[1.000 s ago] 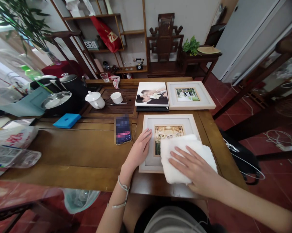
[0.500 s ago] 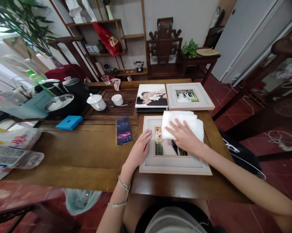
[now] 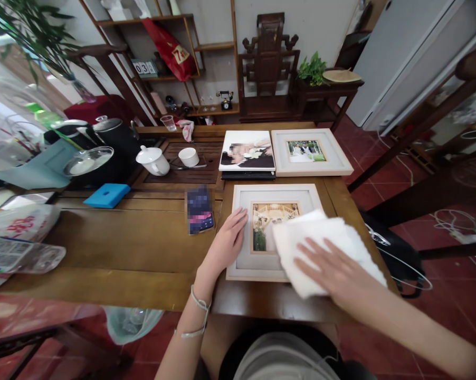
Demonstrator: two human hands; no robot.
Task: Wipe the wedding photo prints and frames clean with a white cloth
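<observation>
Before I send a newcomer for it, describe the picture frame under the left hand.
Go to the right end of the long wooden table, on the side nearest the camera. The pale picture frame lies flat there, the left hand on its left edge. Unlike the similar frame behind it, it is partly hidden by a white cloth.
</observation>
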